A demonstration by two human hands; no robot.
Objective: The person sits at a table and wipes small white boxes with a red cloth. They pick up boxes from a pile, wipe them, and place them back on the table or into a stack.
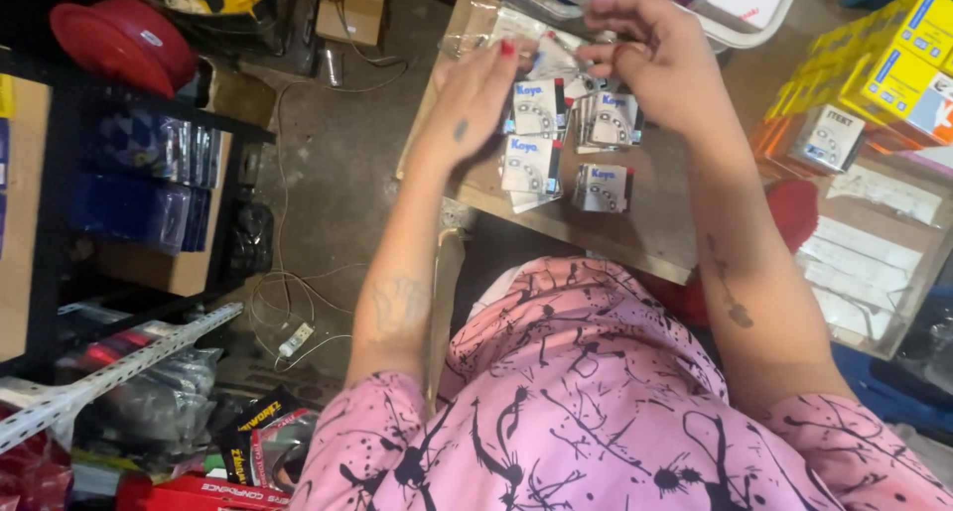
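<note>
Head view, one entry. Left hand (476,89): fingers stretched flat, nothing clasped, fingertips resting on a clear plastic sleeve (496,33) at the far end of the wooden table (635,228). Right hand (650,60): fingers curled in, pinching the same clear sleeve near its other end; what is inside is too blurred to tell. Beneath both hands: small white boxes (566,144) in two short rows, touching one another, the nearest pair close to the table's front edge. To the right, well apart: stacked yellow and orange cartons (884,69). Far side: white tray (754,20). Risk, as judged: a forearm sweeping back could nudge the front boxes off the edge onto the cluttered floor (328,184); the slick sleeve could slip from so light a pinch.
</note>
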